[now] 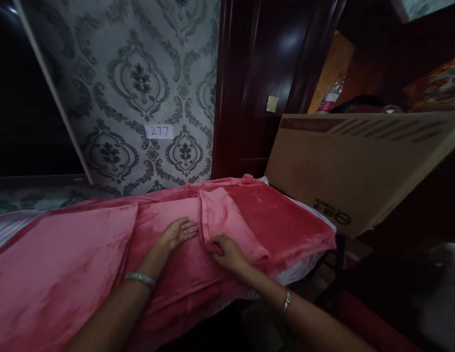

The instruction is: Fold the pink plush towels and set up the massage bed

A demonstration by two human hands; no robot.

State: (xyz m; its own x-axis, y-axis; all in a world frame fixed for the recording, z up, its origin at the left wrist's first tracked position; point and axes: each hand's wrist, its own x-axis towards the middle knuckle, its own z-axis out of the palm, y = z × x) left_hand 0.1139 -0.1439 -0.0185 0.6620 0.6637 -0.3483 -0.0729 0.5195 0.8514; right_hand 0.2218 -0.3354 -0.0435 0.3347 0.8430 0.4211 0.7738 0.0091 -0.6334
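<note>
A pink fleece blanket (pixel 66 264) is spread over a raised surface in front of me. A folded pink cloth (pixel 227 220) lies on top of it, near the middle. My left hand (pixel 178 233) rests flat on the blanket, fingers apart, just left of the folded cloth. My right hand (pixel 227 252) is curled on the near corner of the folded cloth, pinching its edge. Both wrists wear a bracelet.
A large cardboard box (pixel 352 166) leans at the right, touching the blanket's far end. Behind it are a dark wooden door (pixel 264 83) and patterned wallpaper with a "277" label (pixel 159 131). A plastic bottle (pixel 332 95) stands behind the box. The floor at right is dark.
</note>
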